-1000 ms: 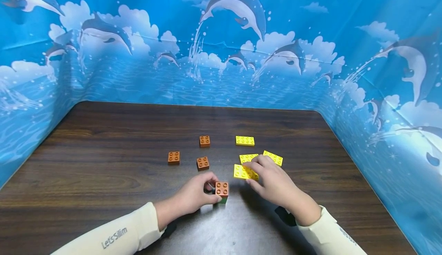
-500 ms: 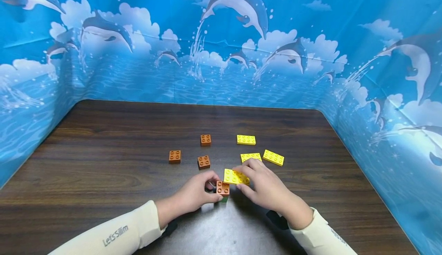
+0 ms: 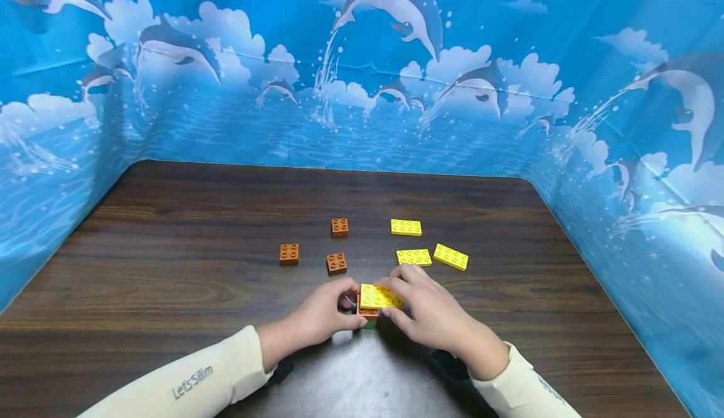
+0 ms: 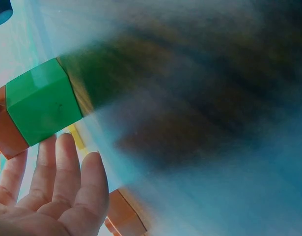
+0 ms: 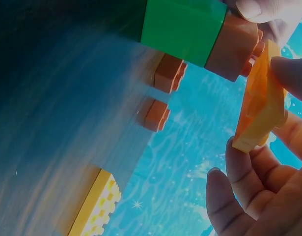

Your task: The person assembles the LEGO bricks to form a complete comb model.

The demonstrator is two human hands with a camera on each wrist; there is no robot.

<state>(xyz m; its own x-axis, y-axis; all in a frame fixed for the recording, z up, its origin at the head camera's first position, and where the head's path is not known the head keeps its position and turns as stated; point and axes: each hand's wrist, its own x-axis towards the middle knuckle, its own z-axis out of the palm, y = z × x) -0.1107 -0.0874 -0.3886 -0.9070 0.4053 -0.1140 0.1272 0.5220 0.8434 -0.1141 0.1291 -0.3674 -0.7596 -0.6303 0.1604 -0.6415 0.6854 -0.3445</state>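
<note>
Dark wood desk (image 3: 170,292): pinching yellow plastic plate (image 3: 372,296) (right hand (image 3: 428,312)), brown plastic block (image 5: 232,48) (left hand (image 3: 317,314)); risking tilt-skewed seating.

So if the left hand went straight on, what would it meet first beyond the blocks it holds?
Probably the right hand, pinching a yellow brick above those blocks, though depth is unclear.

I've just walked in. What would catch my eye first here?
Probably the bright blue dolphin backdrop behind and beside the dark table. Then, near the middle, the right hand holding a tilted yellow brick at the top of an orange-on-green stack, which the left hand grips. Loose orange bricks and yellow ones lie farther back.
</note>
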